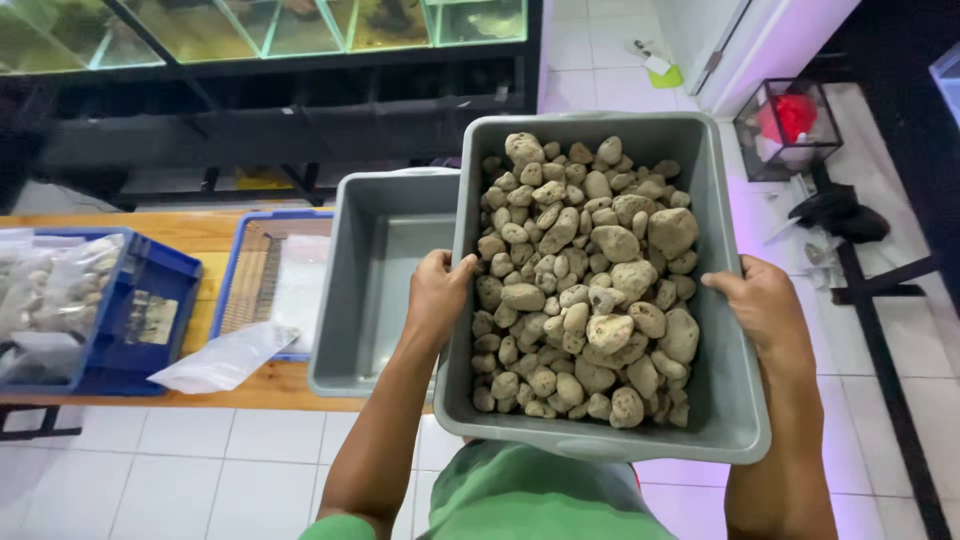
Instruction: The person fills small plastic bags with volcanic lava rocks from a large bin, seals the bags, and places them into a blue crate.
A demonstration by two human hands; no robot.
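Observation:
I hold a grey plastic tub (735, 400) in front of my chest, filled with several pale, porous stones (585, 290). My left hand (436, 292) grips the tub's left rim with the thumb hooked over the edge. Over on the opposite rim, my right hand (765, 305) clamps the side wall. The tub hangs above the floor, its left side overlapping a second tub.
A second, empty grey tub (375, 290) rests on a wooden table (200, 232). Blue trays (150, 300) with bags of stones and a white bag (225, 360) lie to the left. Glass tanks (260, 30) line the back. A small glass box with a red object (788, 120) stands on the tiled floor at right.

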